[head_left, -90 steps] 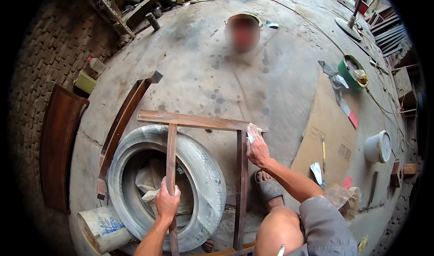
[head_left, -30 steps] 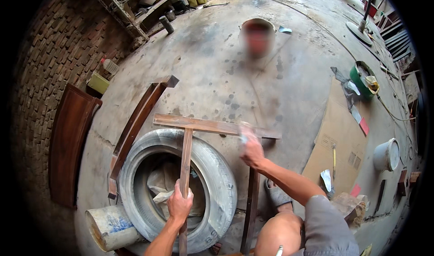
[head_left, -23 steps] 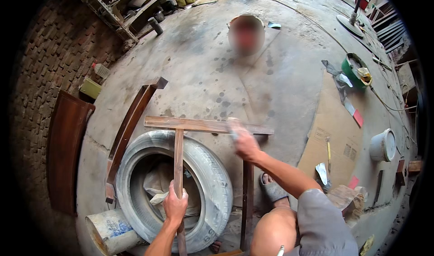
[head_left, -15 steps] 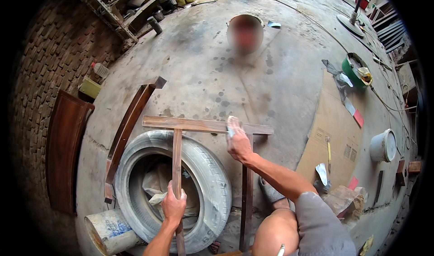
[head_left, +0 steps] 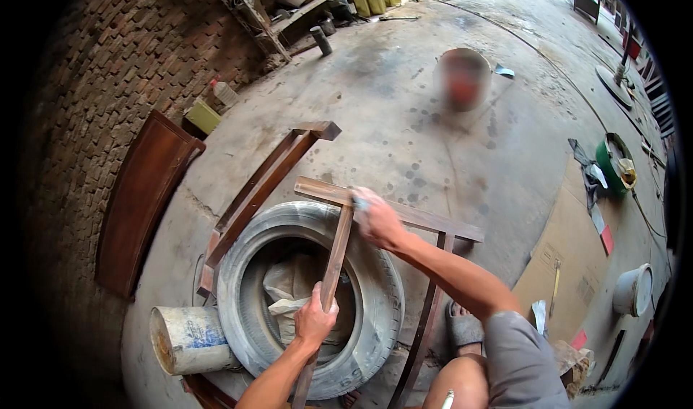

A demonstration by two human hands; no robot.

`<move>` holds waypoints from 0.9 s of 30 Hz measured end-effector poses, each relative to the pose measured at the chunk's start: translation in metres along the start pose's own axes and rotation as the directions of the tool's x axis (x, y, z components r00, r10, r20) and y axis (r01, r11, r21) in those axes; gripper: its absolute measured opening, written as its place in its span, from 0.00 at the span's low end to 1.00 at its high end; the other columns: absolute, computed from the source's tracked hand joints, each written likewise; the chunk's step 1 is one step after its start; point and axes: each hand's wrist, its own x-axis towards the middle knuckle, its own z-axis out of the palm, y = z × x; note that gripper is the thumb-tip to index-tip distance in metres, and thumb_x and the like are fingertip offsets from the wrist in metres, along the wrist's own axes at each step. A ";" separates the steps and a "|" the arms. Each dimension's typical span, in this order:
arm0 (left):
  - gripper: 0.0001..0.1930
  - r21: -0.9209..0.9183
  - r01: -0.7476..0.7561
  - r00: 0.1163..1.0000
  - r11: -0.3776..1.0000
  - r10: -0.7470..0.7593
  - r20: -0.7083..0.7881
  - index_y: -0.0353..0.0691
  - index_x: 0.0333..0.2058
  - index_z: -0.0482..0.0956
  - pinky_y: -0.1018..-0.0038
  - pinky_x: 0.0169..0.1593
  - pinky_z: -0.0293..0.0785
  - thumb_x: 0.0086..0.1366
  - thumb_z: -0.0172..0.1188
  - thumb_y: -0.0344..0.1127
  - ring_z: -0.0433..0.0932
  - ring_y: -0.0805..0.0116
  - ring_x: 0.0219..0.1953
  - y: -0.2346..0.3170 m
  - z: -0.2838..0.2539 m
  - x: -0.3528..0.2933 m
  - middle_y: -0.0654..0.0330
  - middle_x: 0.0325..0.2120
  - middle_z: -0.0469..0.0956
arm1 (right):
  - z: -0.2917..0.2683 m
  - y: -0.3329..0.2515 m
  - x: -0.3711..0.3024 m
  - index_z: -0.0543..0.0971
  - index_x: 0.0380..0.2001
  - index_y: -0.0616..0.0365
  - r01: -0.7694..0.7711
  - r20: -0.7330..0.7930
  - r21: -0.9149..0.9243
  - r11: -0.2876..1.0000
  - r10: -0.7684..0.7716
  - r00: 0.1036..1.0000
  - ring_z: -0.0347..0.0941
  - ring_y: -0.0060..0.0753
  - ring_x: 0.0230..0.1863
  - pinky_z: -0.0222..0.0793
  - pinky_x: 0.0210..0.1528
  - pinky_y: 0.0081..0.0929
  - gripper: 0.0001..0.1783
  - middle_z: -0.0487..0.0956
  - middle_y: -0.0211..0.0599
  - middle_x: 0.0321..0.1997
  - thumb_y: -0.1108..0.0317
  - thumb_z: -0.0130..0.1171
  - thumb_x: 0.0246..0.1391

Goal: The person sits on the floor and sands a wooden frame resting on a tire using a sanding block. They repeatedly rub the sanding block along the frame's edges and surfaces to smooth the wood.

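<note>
A brown wooden frame (head_left: 426, 218) lies across the near side of an old tyre (head_left: 382, 337), with a long crossbar and two legs running toward me. Wrapped round its left leg (head_left: 336, 257) is my closed left hand (head_left: 315, 319). My right hand (head_left: 380, 220) is closed over a small pale-blue piece, seemingly sandpaper (head_left: 360, 203), pressed where that leg meets the crossbar. Most of the piece is hidden by my fingers. Crumpled pale cloth or sacking (head_left: 289, 283) sits inside the tyre.
Left of the tyre are another wooden frame (head_left: 268, 181), a curved wooden panel (head_left: 148, 203) by the brick wall, and a dirty bucket (head_left: 195, 339) on its side. At right lie flattened cardboard (head_left: 559, 254), a green bucket (head_left: 613, 165) and a white bucket (head_left: 633, 290).
My right hand has slid left along the crossbar from near the right leg to the left leg's joint. My left hand keeps its hold. The whole view has shifted and tilted.
</note>
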 end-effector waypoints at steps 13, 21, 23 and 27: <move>0.32 -0.004 -0.009 1.000 1.000 0.009 -0.028 0.38 0.63 0.69 0.47 0.43 0.78 0.63 0.63 0.44 0.83 0.34 0.35 0.001 0.002 -0.004 0.38 0.33 0.84 | -0.074 0.064 -0.156 0.60 0.70 0.74 -0.279 -0.068 -0.251 0.927 0.271 0.960 0.52 0.62 0.78 0.50 0.78 0.51 0.37 0.60 0.66 0.75 0.79 0.45 0.55; 0.34 -0.014 0.016 1.000 1.000 -0.016 -0.003 0.39 0.65 0.67 0.47 0.44 0.79 0.62 0.63 0.44 0.83 0.34 0.37 -0.006 0.006 -0.004 0.37 0.37 0.83 | -0.020 0.009 -0.035 0.62 0.69 0.74 0.011 0.064 -0.212 0.977 0.003 0.998 0.51 0.62 0.78 0.48 0.79 0.49 0.31 0.60 0.65 0.75 0.72 0.49 0.64; 0.34 -0.025 -0.007 0.999 1.000 0.006 -0.034 0.39 0.64 0.68 0.47 0.43 0.79 0.62 0.63 0.44 0.83 0.35 0.36 -0.011 0.008 -0.005 0.38 0.35 0.83 | -0.039 0.035 -0.083 0.62 0.69 0.74 -0.085 0.048 -0.188 0.978 0.095 0.994 0.50 0.62 0.79 0.46 0.79 0.49 0.30 0.59 0.64 0.76 0.72 0.47 0.66; 0.31 -0.050 -0.045 0.996 0.998 0.041 -0.079 0.38 0.63 0.69 0.48 0.39 0.80 0.63 0.63 0.43 0.83 0.36 0.34 -0.004 0.010 -0.003 0.39 0.32 0.84 | -0.036 0.014 -0.070 0.62 0.69 0.73 -0.093 -0.002 -0.142 0.985 0.093 0.996 0.48 0.61 0.79 0.44 0.80 0.48 0.29 0.58 0.61 0.77 0.72 0.45 0.68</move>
